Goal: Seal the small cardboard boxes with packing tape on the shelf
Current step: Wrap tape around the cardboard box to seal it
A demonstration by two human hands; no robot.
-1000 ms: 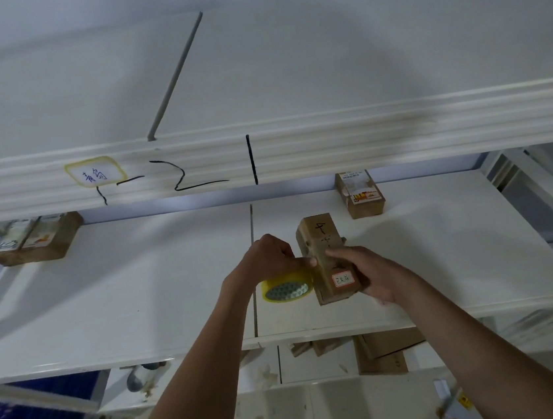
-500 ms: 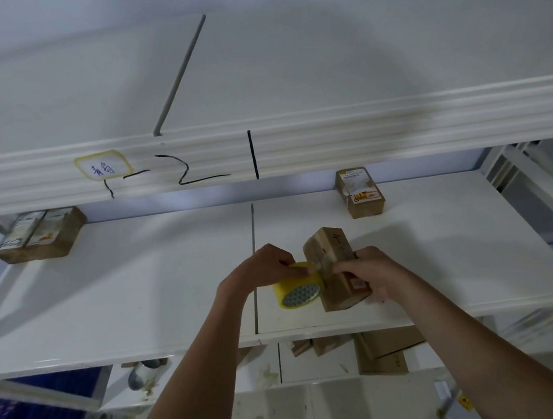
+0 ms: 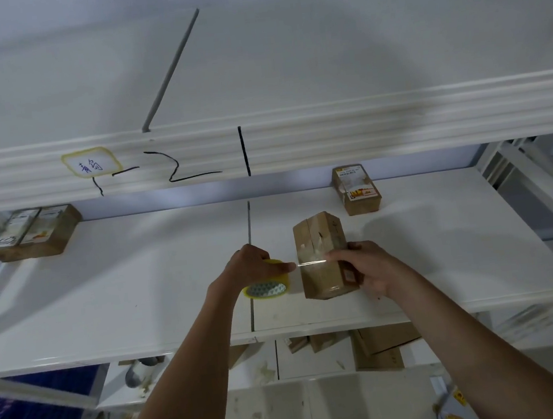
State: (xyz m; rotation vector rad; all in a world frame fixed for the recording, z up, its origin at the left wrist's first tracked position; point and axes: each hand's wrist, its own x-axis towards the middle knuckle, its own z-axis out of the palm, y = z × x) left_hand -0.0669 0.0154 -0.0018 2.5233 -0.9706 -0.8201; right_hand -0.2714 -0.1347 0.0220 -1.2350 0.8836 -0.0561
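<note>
Both hands are busy: the left hand (image 3: 252, 263) grips the tape roll (image 3: 267, 284), now pulled leftward. A fresh strip (image 3: 310, 263) spans to the box (image 3: 323, 255), which the right hand (image 3: 366, 266) holds, ready for sealing.

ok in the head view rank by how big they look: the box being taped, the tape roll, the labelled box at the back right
1. Box being taped, largest.
2. Labelled box at the back right, though it sits farther away, so their true sizes may be alike.
3. Tape roll, smallest, partly hidden under the left hand.
</note>
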